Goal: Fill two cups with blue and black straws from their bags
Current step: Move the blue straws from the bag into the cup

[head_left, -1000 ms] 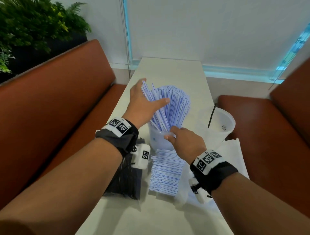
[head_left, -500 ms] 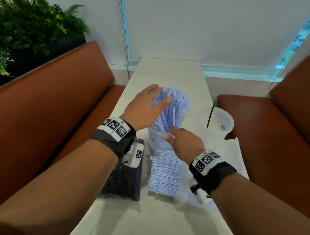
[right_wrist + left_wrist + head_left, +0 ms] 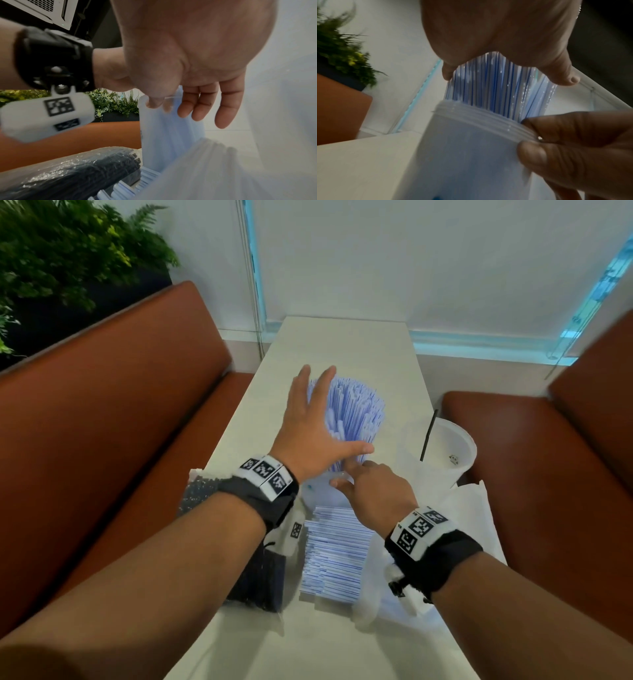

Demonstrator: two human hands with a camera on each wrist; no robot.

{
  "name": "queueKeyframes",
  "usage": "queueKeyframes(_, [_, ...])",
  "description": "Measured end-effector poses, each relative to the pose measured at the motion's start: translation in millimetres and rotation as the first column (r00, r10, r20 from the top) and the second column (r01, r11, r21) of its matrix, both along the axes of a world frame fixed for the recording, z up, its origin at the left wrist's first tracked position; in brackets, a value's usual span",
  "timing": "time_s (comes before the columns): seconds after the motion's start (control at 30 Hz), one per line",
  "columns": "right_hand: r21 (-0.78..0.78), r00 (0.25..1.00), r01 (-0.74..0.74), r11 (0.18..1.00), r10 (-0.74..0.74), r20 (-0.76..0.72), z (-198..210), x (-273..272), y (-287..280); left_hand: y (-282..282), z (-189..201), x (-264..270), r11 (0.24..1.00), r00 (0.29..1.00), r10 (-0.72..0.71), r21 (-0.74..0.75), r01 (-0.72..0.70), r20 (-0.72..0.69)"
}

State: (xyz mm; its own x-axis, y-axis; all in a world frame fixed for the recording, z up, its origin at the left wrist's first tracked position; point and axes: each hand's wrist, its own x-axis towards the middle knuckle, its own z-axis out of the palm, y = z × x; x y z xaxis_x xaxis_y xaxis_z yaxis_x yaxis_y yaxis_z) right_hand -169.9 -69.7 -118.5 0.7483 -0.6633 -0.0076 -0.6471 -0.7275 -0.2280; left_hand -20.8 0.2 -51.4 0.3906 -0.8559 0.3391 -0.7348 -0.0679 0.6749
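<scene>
A clear cup (image 3: 317, 491) packed with blue straws (image 3: 358, 409) stands mid-table. My left hand (image 3: 308, 433) lies over the straws with fingers straight and spread; in the left wrist view its palm (image 3: 496, 33) presses on the straw tops (image 3: 496, 88). My right hand (image 3: 371, 491) pinches the near rim of this cup (image 3: 471, 148) between thumb and fingers (image 3: 573, 135). To the right, a second clear cup (image 3: 445, 453) holds one black straw (image 3: 428, 436). Loose blue straws (image 3: 335, 556) lie in a flat pile before the first cup. A bag of black straws (image 3: 260, 580) lies left of the pile.
A white plastic bag (image 3: 469, 515) lies crumpled under my right wrist, at the table's right edge. Brown bench seats (image 3: 120, 422) flank the narrow white table (image 3: 342, 344). A planter with green plants (image 3: 68, 251) stands behind the left bench.
My left hand slid from the left side of the straw bunch onto its top and spread flat. The fanned straws are now gathered closer. My right hand stays at the cup's rim.
</scene>
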Motion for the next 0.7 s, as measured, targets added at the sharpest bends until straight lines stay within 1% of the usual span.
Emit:
queueKeyframes(0.07, [0.0,1.0,0.009,1.0,-0.009,-0.011,2.7,-0.5,2.6,-18.9,5.7,-5.6,0.999,0.997,-0.005,0.05,0.001,0.074])
queueKeyframes(0.13, [-0.007,1.0,0.008,1.0,-0.008,-0.004,4.9,-1.9,5.7,-38.3,11.0,-8.7,0.991,0.988,0.042,0.123,-0.06,0.146])
queueKeyframes(0.2, [-0.026,1.0,0.001,1.0,-0.001,-0.005,5.7,-4.7,7.9,-54.7,16.3,-5.8,0.977,0.982,0.097,0.175,-0.125,0.16])
queueKeyframes(0.23, [-0.03,1.0,-0.001,1.0,0.001,-0.015,5.9,-5.7,8.0,-60.2,18.5,-3.7,0.973,0.979,0.119,0.176,-0.147,0.163])
queueKeyframes(0.33, [-0.025,0.999,-0.003,1.0,0.002,-0.033,7.6,-5.6,6.7,-66.7,21.8,1.7,0.977,0.971,0.154,0.115,-0.177,0.184])
queueKeyframes(0.47, [-0.023,1.0,-0.011,1.0,0.01,-0.024,7.3,-4.9,6.0,-69.4,35.3,14.9,0.978,0.96,0.152,0.103,-0.18,0.235])
queueKeyframes(0.53, [-0.029,1.0,-0.012,1.0,0.011,-0.017,6.2,-5.2,5.8,-66.5,34.0,17.6,0.978,0.948,0.154,0.093,-0.186,0.278])
queueKeyframes(0.63, [-0.044,1.0,-0.003,0.999,0.003,0.001,5.1,-5.2,6.0,-58.7,19.3,15.3,0.971,0.923,0.068,0.189,-0.149,0.379])
queueKeyframes(0.7, [-0.051,1.0,-0.004,0.999,0.004,0.003,4.0,-4.5,6.0,-55.6,16.1,18.2,0.969,0.926,0.05,0.207,-0.136,0.375])
